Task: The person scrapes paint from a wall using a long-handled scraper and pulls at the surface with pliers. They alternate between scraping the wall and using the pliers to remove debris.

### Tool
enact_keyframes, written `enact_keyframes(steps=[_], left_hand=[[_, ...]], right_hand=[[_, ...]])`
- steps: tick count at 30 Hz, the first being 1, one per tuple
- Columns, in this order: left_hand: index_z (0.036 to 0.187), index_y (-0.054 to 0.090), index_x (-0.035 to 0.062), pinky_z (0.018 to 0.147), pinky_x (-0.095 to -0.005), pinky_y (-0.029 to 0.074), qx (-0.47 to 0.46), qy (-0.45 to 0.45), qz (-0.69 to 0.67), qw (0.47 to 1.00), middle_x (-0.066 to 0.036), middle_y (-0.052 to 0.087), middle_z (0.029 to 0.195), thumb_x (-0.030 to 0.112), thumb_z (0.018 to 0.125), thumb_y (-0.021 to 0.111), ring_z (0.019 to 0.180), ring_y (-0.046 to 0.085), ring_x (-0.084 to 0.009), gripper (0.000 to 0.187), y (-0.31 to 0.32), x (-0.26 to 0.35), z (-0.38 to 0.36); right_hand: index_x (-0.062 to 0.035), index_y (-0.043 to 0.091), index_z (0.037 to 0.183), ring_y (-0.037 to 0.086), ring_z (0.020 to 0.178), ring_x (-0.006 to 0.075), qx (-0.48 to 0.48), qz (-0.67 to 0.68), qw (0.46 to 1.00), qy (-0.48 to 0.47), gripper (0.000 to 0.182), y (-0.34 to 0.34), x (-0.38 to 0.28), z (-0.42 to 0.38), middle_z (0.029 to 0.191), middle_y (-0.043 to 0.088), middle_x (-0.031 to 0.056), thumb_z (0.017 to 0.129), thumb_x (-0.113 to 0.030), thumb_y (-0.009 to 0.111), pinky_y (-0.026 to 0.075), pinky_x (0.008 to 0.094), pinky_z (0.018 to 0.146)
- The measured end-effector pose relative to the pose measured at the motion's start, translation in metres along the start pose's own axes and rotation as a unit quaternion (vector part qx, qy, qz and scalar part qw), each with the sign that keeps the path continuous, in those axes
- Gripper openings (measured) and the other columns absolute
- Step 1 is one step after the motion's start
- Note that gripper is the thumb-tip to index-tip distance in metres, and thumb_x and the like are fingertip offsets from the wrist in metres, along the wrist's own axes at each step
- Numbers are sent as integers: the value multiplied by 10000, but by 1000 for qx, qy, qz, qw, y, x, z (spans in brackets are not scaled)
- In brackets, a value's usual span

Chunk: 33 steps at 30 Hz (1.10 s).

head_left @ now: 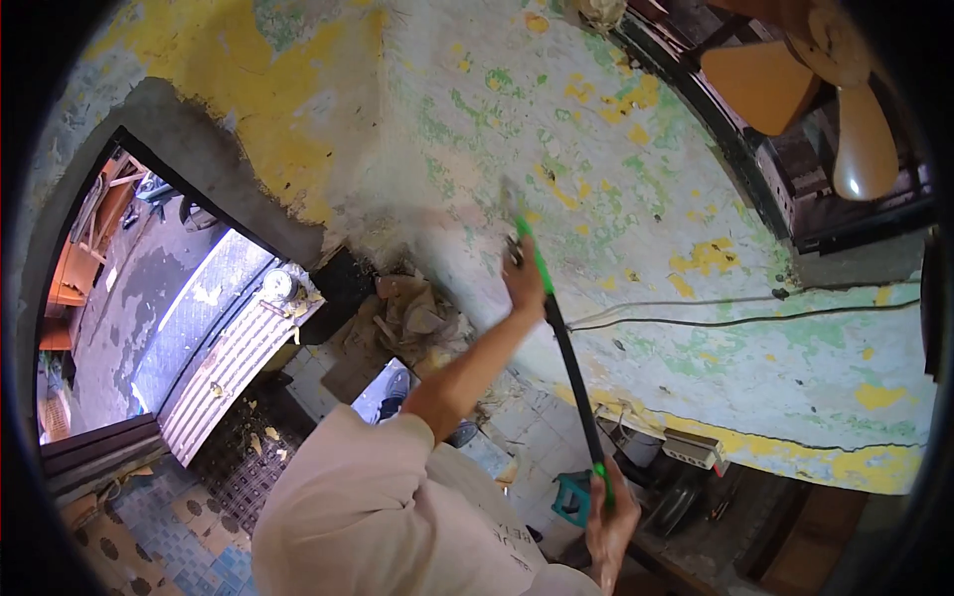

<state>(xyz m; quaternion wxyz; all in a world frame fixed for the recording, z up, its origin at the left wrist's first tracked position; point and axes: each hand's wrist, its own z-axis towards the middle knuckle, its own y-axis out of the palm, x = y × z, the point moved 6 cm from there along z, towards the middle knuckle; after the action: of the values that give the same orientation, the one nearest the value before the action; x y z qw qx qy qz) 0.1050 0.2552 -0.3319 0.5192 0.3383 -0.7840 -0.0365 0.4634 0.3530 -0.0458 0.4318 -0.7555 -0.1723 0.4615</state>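
Note:
A long black-and-green pole [578, 382] runs up against the wall [636, 209], which has patchy white, green and yellow paint. My left hand [524, 278] is wrapped round the pole's green upper section, arm stretched out. Lower down, my right hand [612, 517] grips it near the green bottom end. Past my left hand the tip of the pole is blurred against the wall, so the shape of its head does not show.
An orange-bladed fan [765, 87] stands on a dark shelf at upper right. A cable [696, 323] crosses the wall above a power strip [696, 452]. Crumpled sacking [412, 323] lies in the corner, near an open doorway [189, 268]. A teal stool [571, 499] is below.

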Motion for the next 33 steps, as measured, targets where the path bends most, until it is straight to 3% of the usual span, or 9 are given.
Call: enact_keyframes(steps=[2, 5, 8, 10, 16, 24, 25, 28, 33], left_hand=[[1246, 592, -22, 833, -368, 482, -19, -41, -60, 997, -88, 626, 1023, 527, 1046, 663, 919, 555, -189, 588, 22, 2, -65], [1185, 544, 78, 760, -313, 459, -62, -100, -116, 986, -7, 533, 940, 493, 1064, 660, 848, 507, -120, 448, 36, 41, -108], [1164, 531, 93, 718, -297, 446, -84, -86, -106, 987, 14, 515, 916, 477, 1060, 674, 811, 487, -97, 423, 30, 40, -95], [1134, 531, 84, 677, -295, 429, -91, -43, -93, 991, 17, 510, 878, 460, 1053, 692, 773, 479, -91, 417, 23, 34, -94], [1147, 533, 116, 733, -314, 518, -111, -90, -79, 986, 2, 556, 951, 472, 1040, 703, 795, 549, -114, 408, 9, 24, -97], [1192, 520, 99, 749, -350, 506, -58, -166, -176, 969, -21, 561, 982, 505, 1036, 691, 851, 563, -157, 468, 36, 31, -96], [1192, 520, 99, 749, -350, 506, -52, -161, -185, 968, -21, 561, 982, 505, 1036, 691, 851, 563, -157, 468, 39, 32, -89], [1279, 526, 70, 824, -356, 498, 2, -106, -206, 973, -60, 588, 1057, 495, 1037, 691, 912, 572, -188, 516, 48, 36, -68], [1303, 516, 67, 765, -403, 532, -37, -181, -250, 951, -82, 604, 1072, 469, 1055, 672, 890, 592, -207, 498, 26, -3, -20]], right_hand=[[10, 683, 1380, 687, 858, 218, 34, -27, 999, -31, 367, -34, 17, -27, 949, 707, 150, 1050, -149, 664, 542, 334, 785], [-98, 597, 1528, 719, 1177, 307, -3, -80, 996, -37, 451, -54, 52, -68, 1377, 700, 180, 1078, -82, 627, 560, 273, 900], [-89, 630, 1498, 735, 1044, 278, 12, 149, 986, 72, 442, -35, 64, -64, 1366, 709, 146, 1063, -16, 618, 548, 273, 807], [-8, 680, 1398, 657, 829, 198, 41, 9, 999, -11, 386, -18, 33, -56, 904, 675, 112, 1015, -60, 681, 528, 310, 763], [-158, 685, 1429, 678, 753, 302, 71, -39, 996, -31, 465, -8, 28, -78, 911, 679, 181, 976, -60, 723, 555, 368, 693], [-68, 694, 1386, 635, 719, 276, -21, -125, 990, -62, 448, -107, -73, -43, 928, 668, 151, 945, 8, 710, 495, 362, 637], [-41, 637, 1477, 724, 911, 243, -121, -242, 961, -55, 424, -122, -80, -44, 1416, 695, 126, 1054, -21, 639, 569, 304, 720], [-96, 717, 1362, 668, 737, 301, 56, -200, 973, -103, 450, -130, -119, -22, 927, 684, 175, 921, -22, 771, 527, 381, 654], [-166, 717, 1362, 658, 634, 304, 43, -285, 933, -213, 518, -103, -150, 6, 857, 667, 121, 869, -74, 847, 546, 406, 573]])
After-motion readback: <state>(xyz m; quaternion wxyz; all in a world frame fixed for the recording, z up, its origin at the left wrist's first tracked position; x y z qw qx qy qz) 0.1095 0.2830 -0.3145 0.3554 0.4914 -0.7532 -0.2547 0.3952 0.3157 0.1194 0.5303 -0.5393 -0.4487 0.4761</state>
